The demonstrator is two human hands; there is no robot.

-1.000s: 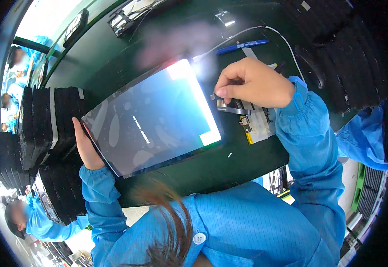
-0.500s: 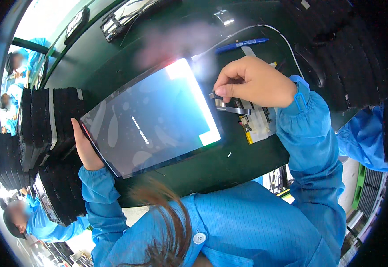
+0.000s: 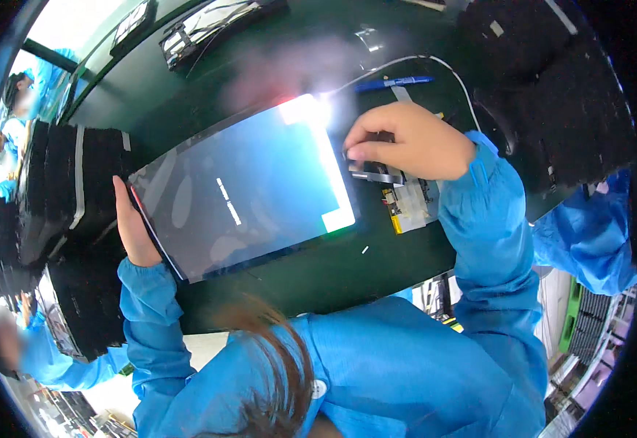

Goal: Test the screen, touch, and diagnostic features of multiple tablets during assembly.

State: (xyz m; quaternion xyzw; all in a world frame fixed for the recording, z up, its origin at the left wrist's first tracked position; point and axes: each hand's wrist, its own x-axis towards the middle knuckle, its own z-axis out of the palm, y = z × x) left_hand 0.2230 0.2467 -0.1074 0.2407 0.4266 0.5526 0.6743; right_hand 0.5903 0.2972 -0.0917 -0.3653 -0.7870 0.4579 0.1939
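Panel (image 3: 249, 191), a large glossy display, lies tilted on the dark green counter (image 3: 318, 263), at picture centre. Left hand (image 3: 134, 226) presses flat against its nine o'clock edge, fingers extended, grip not closed round it. Right hand (image 3: 410, 140), at the panel's two o'clock corner, pinches a small grey connector strip (image 3: 373, 174). Black trays (image 3: 56, 190) stack at nine o'clock; a blue pen (image 3: 391, 84) lies at one o'clock.
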